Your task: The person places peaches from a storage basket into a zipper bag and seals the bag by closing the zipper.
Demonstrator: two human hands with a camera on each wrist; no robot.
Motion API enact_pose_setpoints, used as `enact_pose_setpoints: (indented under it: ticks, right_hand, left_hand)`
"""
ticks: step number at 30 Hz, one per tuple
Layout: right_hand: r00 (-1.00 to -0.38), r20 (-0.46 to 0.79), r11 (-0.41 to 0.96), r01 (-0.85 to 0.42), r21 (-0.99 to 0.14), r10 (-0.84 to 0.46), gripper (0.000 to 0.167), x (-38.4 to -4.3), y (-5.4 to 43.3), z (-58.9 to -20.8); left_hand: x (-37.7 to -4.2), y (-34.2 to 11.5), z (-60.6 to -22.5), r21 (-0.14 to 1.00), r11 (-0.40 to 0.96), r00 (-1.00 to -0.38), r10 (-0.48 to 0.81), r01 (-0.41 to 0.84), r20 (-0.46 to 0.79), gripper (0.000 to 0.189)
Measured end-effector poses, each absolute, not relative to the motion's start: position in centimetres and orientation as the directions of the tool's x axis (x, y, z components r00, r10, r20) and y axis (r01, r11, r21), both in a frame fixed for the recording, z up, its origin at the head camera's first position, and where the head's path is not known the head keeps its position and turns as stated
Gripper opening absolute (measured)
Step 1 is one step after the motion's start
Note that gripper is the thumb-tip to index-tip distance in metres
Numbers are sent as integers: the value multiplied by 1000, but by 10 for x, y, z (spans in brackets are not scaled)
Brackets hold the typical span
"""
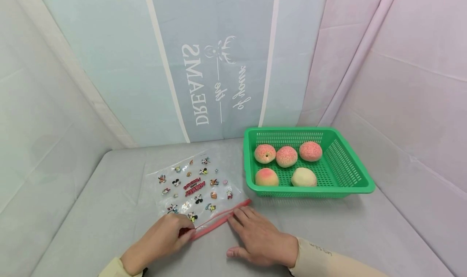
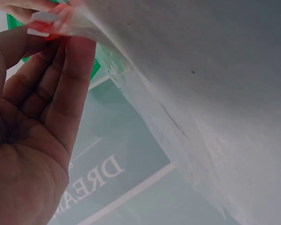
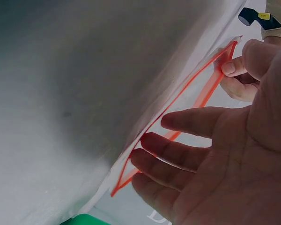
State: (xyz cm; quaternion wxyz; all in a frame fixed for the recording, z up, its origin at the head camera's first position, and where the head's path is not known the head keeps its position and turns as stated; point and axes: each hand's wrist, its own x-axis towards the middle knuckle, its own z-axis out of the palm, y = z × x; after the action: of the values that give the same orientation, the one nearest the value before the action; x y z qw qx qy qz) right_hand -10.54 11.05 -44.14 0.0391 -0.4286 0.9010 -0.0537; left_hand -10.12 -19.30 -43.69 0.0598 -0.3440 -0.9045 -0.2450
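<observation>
A clear zip bag (image 1: 197,184) printed with small cartoon figures lies flat, its red zip edge (image 1: 220,221) towards me. At the near left end of that edge, my left hand (image 1: 164,234) pinches the bag's corner between thumb and fingers. The left wrist view shows a white zip slider (image 2: 41,26) right at those fingertips. My right hand (image 1: 257,236) rests palm down, its fingertips touching the red edge near the other end. In the right wrist view the fingers (image 3: 178,154) of this hand are spread and nearly straight along the edge, and the mouth looks parted.
A green plastic basket (image 1: 355,173) stands to the right behind my right hand. Inside it are several pink and pale peaches (image 1: 286,157). Grey cloth covers the table (image 1: 109,228), and fabric walls (image 1: 226,66) enclose the back and both sides.
</observation>
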Motion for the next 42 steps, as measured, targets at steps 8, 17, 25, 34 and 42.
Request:
enact_pose_setpoints:
  ticks: [8, 17, 25, 34, 42]
  right_hand:
    - [-655, -105, 664, -742, -94, -748, 91, -104, 107, -438]
    - [-656, -137, 669, -739, -80, -742, 92, -104, 105, -438]
    - [-647, -108, 655, -754, -60, -755, 91, -103, 106, -440]
    - [-629, -49, 631, -775, -47, -776, 88, -103, 108, -439]
    - [-613, 12, 613, -790, -23, -790, 85, -103, 109, -441]
  left_hand:
    - [-102, -192, -436, 407, 673, -782, 582, 617, 223, 10]
    - [-100, -189, -429, 388, 740, -826, 550, 550, 122, 14]
    - [-95, -185, -429, 372, 772, -857, 462, 515, 228, 13]
    - [-94, -184, -427, 298, 791, -811, 382, 535, 442, 18]
    - [-99, -187, -422, 137, 793, -680, 402, 593, 614, 21]
